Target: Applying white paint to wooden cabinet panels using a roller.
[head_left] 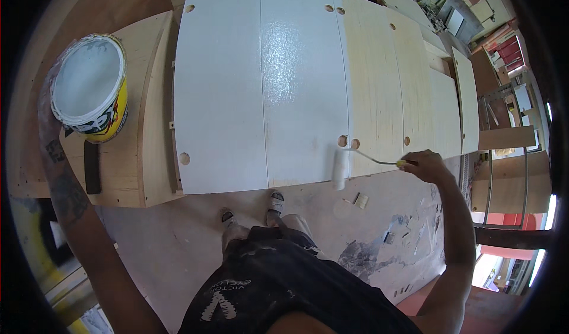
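Note:
My right hand [425, 166] is closed round the handle of a paint roller [339, 169]. Its white sleeve rests at the near edge of the second white panel [305, 79], beside the hinge holes. That panel shines wet at its middle and shows thinner coverage near its front edge. To its left lies another white panel [219, 85]. At the far left, my left hand [52, 94] wraps the outer side of a paint bucket [121, 100], most of its fingers hidden. White paint coats the yellow bucket's inside and rim.
Bare wood panels [374, 79] with round holes continue to the right. A black strip [92, 167] lies on a wooden cabinet [127, 168] below the bucket. On the stained floor [178, 245] are a flat brush [361, 200] and scraps. Shelving [504, 180] stands at right.

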The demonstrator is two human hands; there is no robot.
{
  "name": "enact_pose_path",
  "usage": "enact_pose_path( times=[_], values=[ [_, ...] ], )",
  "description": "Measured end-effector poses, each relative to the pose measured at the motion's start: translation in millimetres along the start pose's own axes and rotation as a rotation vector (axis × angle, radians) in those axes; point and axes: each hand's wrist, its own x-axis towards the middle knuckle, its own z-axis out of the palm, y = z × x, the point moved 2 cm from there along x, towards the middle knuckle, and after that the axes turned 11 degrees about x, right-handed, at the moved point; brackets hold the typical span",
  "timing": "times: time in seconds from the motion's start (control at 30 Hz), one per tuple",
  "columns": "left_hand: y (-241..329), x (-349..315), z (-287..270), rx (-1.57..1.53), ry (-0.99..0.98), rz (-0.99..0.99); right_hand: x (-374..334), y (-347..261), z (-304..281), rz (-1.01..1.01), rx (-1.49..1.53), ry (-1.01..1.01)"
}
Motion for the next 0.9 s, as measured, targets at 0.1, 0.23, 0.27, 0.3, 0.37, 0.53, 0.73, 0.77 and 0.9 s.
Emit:
enact_pose_path(
  times=[0.1,0.23,0.27,0.3,0.37,0.53,0.73,0.77,0.9],
  values=[
    [-1,-3,4,-0.189,-0.106,-0.474,29,-52,34,-0.199,0.015,0.006],
    [-10,-8,5,-0.167,-0.176,-0.439,53,-144,54,-0.406,0.054,0.088],
    [-24,-16,6,-0.173,-0.175,-0.435,55,-142,57,-0.392,0.059,0.090],
    [-41,-33,-7,-0.040,-0.218,-0.219,58,-147,58,-0.399,0.060,0.090],
    [-47,-41,-9,0.085,-0.256,-0.003,60,-94,51,-0.245,-0.004,0.023],
    [-28,-26,-3,0.026,-0.127,-0.061,23,-41,-4,0.057,-0.002,0.000],
    [-29,-21,11,0.016,-0.052,-0.045,63,-116,64,-0.369,0.055,0.059],
    [-34,-49,4,0.019,-0.057,-0.044,62,-152,69,-0.415,0.042,0.052],
    [-56,-95,-2,-0.165,-0.109,-0.609,51,-158,77,-0.390,0.121,0.109]
  ],
)
